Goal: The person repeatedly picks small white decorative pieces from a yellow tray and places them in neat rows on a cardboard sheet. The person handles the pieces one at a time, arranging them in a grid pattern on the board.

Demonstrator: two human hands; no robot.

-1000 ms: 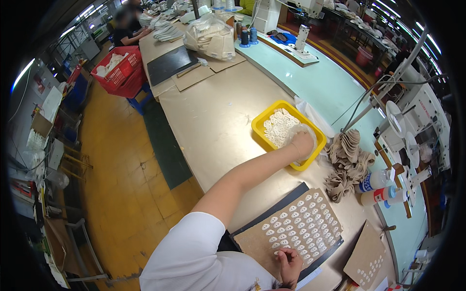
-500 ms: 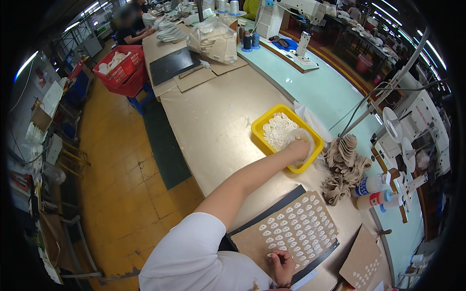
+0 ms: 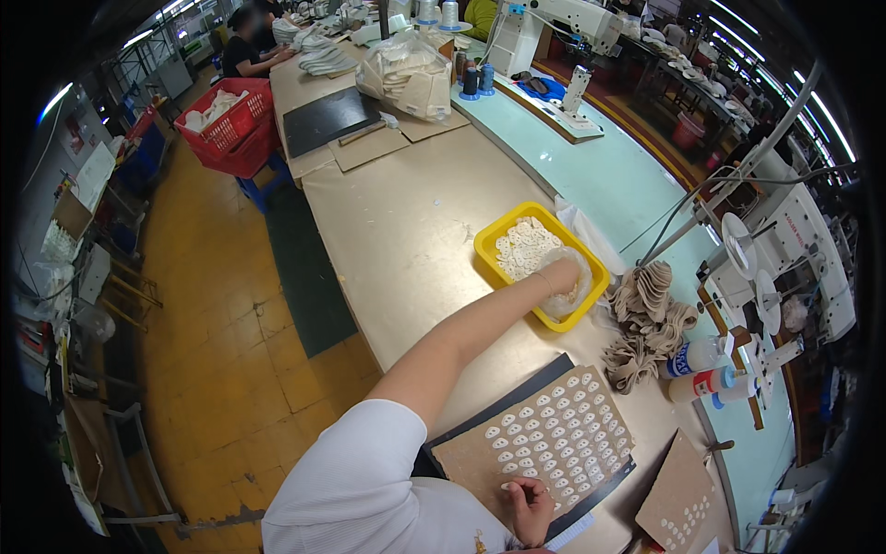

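My left arm stretches across the table to a yellow plastic basket [image 3: 491,261]. My left hand [image 3: 565,274] is down inside a clear plastic bag [image 3: 580,297] in the basket's near end, its fingers hidden. Loose small white oval pieces [image 3: 524,242] with dark dots fill the far end. By my body, my right hand [image 3: 529,508] is closed in a pinch, with a small white oval piece [image 3: 506,486] at its fingertips. It rests over the lower edge of a brown board [image 3: 471,454], where rows of similar white pieces [image 3: 556,427] are laid out. A dark board [image 3: 556,367] lies underneath.
Right of the basket are bundled beige fabric pieces [image 3: 643,300] and several bottles [image 3: 692,357]. A second brown board [image 3: 678,489] with small white pieces lies at lower right. Sewing machines [image 3: 794,240] line the right side. Red crates [image 3: 221,125] and a co-worker [image 3: 245,51] are far left.
My left hand has shifted slightly inside the plastic bag. My right hand keeps its pinch at the board. The whole view has moved a little.
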